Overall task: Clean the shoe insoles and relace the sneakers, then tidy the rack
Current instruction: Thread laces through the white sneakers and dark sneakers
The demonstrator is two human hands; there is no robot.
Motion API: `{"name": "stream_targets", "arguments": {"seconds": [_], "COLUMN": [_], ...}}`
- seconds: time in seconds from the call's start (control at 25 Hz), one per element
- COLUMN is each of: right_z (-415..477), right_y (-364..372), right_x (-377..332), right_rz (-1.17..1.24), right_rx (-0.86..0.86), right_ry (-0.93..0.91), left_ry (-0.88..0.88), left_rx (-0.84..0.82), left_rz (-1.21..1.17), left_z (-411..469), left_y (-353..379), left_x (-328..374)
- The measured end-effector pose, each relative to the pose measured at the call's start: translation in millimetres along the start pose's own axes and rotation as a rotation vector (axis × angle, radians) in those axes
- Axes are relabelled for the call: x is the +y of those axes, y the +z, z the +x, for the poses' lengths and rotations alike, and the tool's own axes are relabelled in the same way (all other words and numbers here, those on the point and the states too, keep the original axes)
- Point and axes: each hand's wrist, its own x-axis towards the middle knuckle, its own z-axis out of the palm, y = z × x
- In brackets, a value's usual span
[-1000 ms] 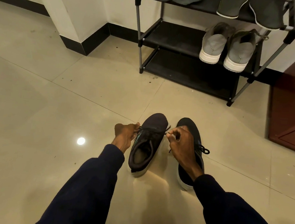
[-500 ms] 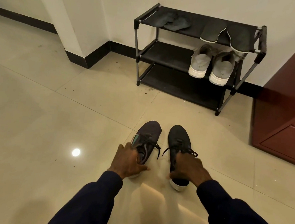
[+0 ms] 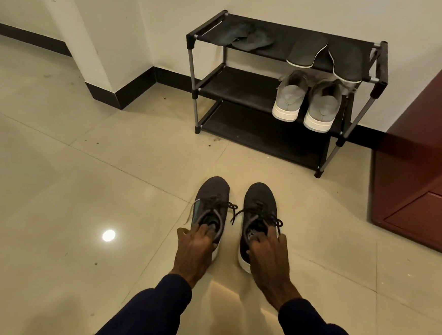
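Now left hand (image 3: 195, 247) hooks left dark knit sneaker's (image 3: 212, 193) collar, right hand (image 3: 270, 253) the right sneaker's (image 3: 261, 199); best lifted level toward black tube-framed rack (image 3: 236, 89), one o'clock.

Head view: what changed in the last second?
Left grip and right grip released the laces of the left dark sneaker and drew back to the heels. Each now holds a collar, left on the left dark sneaker, right on the right dark sneaker. Both sneakers stay side by side on the floor; grey sneakers and insoles unmoved on the rack.
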Motion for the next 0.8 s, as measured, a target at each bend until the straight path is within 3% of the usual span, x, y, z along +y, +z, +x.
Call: {"name": "stream_targets", "arguments": {"seconds": [0.12, 0.2, 0.44, 0.8], "right_z": [4.4, 5.5, 53.0, 124.1], "right_y": [6.4, 16.6, 18.8, -194.3], "right_x": [6.7, 3.9, 8.7, 20.8], "right_rz": [0.012, 0.025, 0.171, 0.313], "right_rx": [-0.087, -0.183, -0.120, -0.020], "right_ry": [0.148, 0.181, 0.113, 0.049], "left_ry": [-0.118, -0.190, -0.175, -0.143], "left_rx": [0.067, 0.018, 0.062, 0.134], "left_rz": [-0.088, -0.101, -0.070, -0.105], "left_z": [4.0, 12.7, 54.5, 140.5], "left_y": [15.3, 27.7, 18.1, -183.0], "left_x": [-6.1, -9.6, -12.0, -6.8]}}
